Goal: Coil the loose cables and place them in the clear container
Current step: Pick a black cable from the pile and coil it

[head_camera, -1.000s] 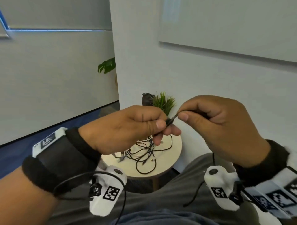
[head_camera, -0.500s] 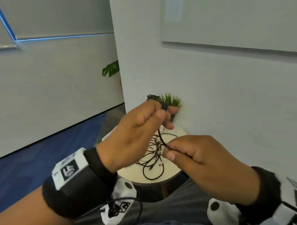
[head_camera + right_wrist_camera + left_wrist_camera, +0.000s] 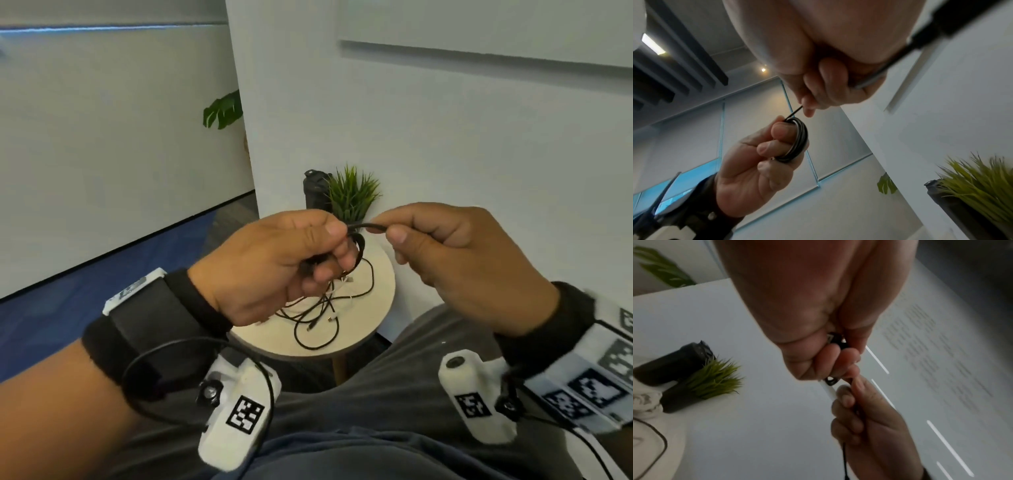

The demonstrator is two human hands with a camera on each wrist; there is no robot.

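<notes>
Both hands are raised in front of me over a small round table (image 3: 375, 337). My left hand (image 3: 291, 260) grips a small coil of black cable (image 3: 800, 140) wound into several loops round its fingers. The free run of that cable (image 3: 368, 226) stretches a short way to my right hand (image 3: 445, 253), which pinches it between thumb and forefinger; the rest trails down out of that hand (image 3: 844, 459). A tangle of loose black and white cables (image 3: 318, 308) lies on the table below. No clear container shows in any view.
A small potted green plant (image 3: 352, 195) and a dark cylindrical object (image 3: 315, 190) stand at the table's back edge against a white wall. Blue carpet lies to the left. My grey-trousered lap is just below the hands.
My right hand has risen from below the left hand to level with it on the right, carrying the cable round. The left hand has dropped slightly, still holding the coil.
</notes>
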